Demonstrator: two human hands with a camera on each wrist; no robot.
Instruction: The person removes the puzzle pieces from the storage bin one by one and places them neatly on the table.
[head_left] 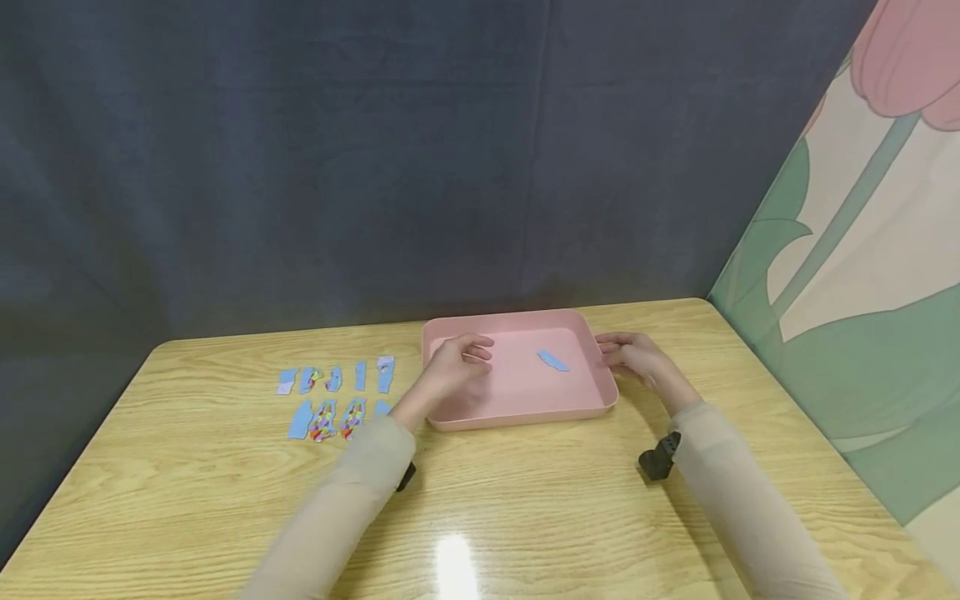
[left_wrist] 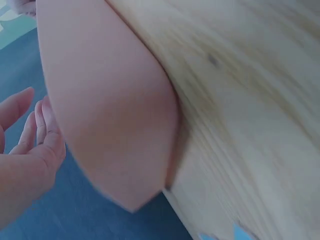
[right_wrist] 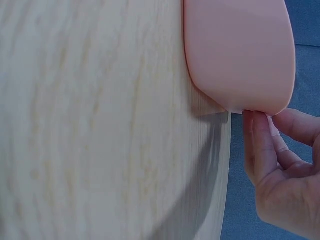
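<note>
A shallow pink tray lies on the wooden table, with one flat light-blue piece inside it, right of the middle. At the tray's right side my right hand holds the edge; in the right wrist view the fingers lie against the outer wall and the thumb is at the rim. My left hand hovers over the tray's left part, fingers loosely bent and apart, nothing between them. The left wrist view also shows this left hand beyond the tray wall.
Left of the tray, several flat blue pieces lie in two rows, some with a colourful pattern, such as one patterned piece. My left forearm partly covers the nearest blue piece. A dark curtain hangs behind the table; a flower-patterned wall covering stands right.
</note>
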